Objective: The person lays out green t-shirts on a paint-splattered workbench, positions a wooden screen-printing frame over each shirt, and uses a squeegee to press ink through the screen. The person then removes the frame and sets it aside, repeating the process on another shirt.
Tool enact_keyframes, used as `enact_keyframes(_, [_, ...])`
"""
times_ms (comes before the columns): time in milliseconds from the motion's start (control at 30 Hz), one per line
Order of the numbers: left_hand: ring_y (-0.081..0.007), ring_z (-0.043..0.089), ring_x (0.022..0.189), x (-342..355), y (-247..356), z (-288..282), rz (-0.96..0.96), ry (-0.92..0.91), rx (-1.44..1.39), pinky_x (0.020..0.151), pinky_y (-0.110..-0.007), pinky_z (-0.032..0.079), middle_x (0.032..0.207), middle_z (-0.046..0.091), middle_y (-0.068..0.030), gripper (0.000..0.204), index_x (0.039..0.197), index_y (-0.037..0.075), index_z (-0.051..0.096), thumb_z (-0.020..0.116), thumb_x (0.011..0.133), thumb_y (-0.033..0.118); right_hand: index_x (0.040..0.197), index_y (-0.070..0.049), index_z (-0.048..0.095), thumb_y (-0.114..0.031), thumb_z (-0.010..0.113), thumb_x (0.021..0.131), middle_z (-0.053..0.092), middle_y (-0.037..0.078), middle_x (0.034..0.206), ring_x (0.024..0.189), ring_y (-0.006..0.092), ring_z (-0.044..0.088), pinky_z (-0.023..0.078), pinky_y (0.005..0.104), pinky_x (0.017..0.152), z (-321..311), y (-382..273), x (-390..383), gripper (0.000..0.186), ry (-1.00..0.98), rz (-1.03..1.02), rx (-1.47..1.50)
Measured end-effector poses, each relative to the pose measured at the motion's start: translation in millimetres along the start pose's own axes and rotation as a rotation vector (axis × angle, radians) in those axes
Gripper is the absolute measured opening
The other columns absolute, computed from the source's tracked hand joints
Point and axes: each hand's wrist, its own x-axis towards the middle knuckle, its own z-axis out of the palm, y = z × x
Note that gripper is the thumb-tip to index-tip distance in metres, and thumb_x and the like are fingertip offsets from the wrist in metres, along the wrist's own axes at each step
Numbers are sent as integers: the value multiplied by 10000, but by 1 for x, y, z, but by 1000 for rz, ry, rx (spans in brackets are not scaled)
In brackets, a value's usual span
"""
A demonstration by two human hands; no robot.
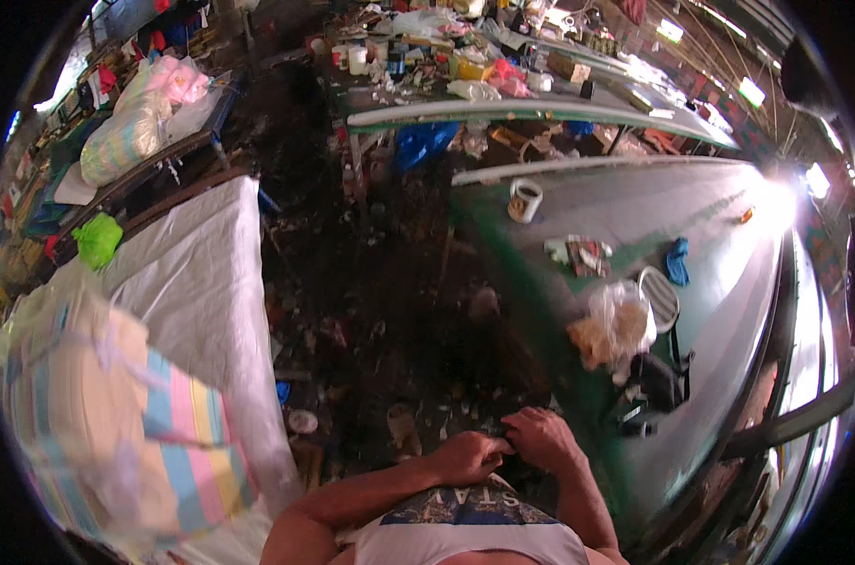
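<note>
My left hand [467,459] and my right hand [542,439] meet close in front of my body, fingertips touching or almost touching. Both have curled fingers. Whatever lies between them, if anything, is too small or hidden to make out. On the green-edged table to my right, the closest things are a black strapped item [655,381] and a clear plastic bag [621,315] with something light brown by it. To my left, a large bundle with pastel stripes [187,424] rests on a table under a white sheet [206,245].
The right table [710,217] also bears a white mug [524,201], a crumpled packet [583,254], a blue cloth [677,262] and a ribbed oval object [661,299]. A green plastic bag [98,240] sits beyond the bundle. Litter covers the dark floor [380,311] between the tables.
</note>
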Motion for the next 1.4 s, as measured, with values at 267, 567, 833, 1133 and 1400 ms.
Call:
enact_keyframes(267, [-466,723,1048,69,-70,-157,-17,38,110,926,-558,578,1073,751,-244,334,1261,69,739,741,987,259,1288,-172,760,-297,765,955,780,90,1230,1182,326,737,584,462,1037,-30,15,194,355,-80,-130,22])
enact_keyframes(567, [-438,756,1016,132,-164,-329,-241,121,242,899,-526,609,1084,781,-210,333,1203,69,772,804,949,281,1228,-157,784,-370,747,971,784,105,1156,1108,338,760,614,468,981,-54,61,430,336,-52,-208,96])
enact_keyframes(833, [-399,768,957,219,-163,-519,-118,422,435,856,-481,619,1070,799,-172,283,1217,79,789,778,981,235,1208,-126,788,-251,704,1017,785,125,1158,1083,357,764,616,479,971,-139,69,648,243,97,-398,196])
enact_keyframes(1133, [-369,784,951,261,-207,-657,-157,510,280,883,-465,620,1037,813,-162,251,1191,52,789,780,965,158,1193,-131,792,-264,707,1022,792,127,1159,1064,366,767,627,489,940,-179,77,803,233,92,-360,175])
enact_keyframes(1400, [-387,778,932,266,-314,-818,-84,439,317,875,-486,624,1039,809,-174,206,1153,55,794,762,968,140,1173,-118,781,-223,720,1004,779,138,1088,1033,364,769,635,492,888,-144,23,968,209,145,-434,226])
